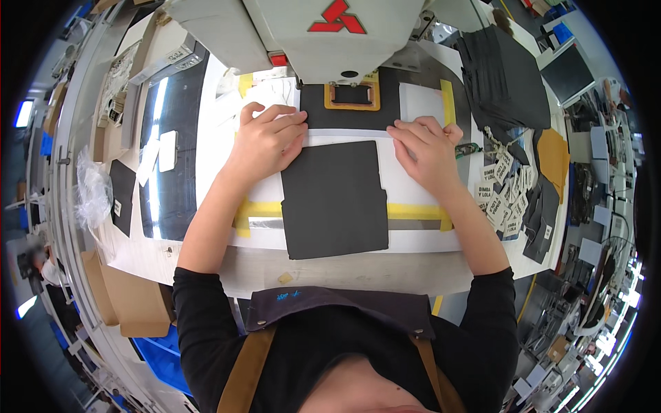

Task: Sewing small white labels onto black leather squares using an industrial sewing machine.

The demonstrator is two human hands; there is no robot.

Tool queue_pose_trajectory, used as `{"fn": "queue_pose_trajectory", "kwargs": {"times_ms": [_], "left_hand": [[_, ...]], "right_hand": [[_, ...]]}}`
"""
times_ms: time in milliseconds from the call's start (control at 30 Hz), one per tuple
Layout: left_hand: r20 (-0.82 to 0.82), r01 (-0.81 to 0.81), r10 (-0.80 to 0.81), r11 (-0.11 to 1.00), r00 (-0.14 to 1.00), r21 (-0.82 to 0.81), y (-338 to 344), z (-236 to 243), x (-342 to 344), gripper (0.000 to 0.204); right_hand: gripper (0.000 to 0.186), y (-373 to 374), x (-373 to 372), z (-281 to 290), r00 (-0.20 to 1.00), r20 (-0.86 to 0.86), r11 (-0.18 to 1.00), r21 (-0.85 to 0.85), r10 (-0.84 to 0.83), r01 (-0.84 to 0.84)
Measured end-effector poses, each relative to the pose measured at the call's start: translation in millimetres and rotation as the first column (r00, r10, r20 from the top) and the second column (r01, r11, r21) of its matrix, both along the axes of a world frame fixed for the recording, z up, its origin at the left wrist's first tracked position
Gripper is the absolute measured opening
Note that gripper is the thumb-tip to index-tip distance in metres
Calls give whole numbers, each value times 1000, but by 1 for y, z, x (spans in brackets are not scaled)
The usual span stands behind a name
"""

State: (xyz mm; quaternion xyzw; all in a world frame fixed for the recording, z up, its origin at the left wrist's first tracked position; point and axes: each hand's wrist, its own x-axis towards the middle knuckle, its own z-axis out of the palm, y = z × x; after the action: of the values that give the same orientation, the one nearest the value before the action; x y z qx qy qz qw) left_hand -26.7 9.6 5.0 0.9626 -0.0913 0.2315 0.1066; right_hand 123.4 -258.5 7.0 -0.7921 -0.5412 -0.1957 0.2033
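Note:
A black flat panel [358, 122] lies under the sewing machine head [342, 48], with a brass-coloured rectangular clamp frame [352, 107] on top of it. My left hand [268, 141] has its bent fingertips on the panel's near left corner. At the near right corner, the fingertips of my right hand [428, 151] press on the same panel, thumb tucked below. What lies under the fingertips is hidden. Between my forearms, a second black panel [334, 199], with a small step in its right edge, lies loose on the white board [268, 186], touched by neither hand.
Stacked black panels [506, 79] stand at the far right. Nearer lie scattered white printed labels [506, 196] and a tan piece [553, 162]. Yellow tape [413, 211] crosses the board. On the left are a cardboard tray [117, 103], a white rectangular object [168, 151] and clear plastic [93, 189].

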Motion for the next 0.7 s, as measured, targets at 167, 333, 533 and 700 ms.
{"fn": "queue_pose_trajectory", "kwargs": {"times_ms": [167, 333, 533, 700], "left_hand": [[-26, 14, -15, 1000, 1000, -27, 1, 2, 2, 24], [-22, -7, 7, 1000, 1000, -1, 3, 0, 2, 26], [3, 1, -1, 1000, 1000, 23, 3, -2, 3, 27], [19, 0, -1, 999, 1000, 47, 0, -5, 6, 25]], "right_hand": [[20, -1, 2, -4, 1000, -4, 1000, 13, 12, -12], [22, -1, 3, -8, 1000, 6, 1000, 8, 19, -19], [26, -6, 1, -9, 1000, 1, 999, -34, 20, -19], [27, -40, 9, 19, 993, -86, 995, -57, -83, 78]]}}
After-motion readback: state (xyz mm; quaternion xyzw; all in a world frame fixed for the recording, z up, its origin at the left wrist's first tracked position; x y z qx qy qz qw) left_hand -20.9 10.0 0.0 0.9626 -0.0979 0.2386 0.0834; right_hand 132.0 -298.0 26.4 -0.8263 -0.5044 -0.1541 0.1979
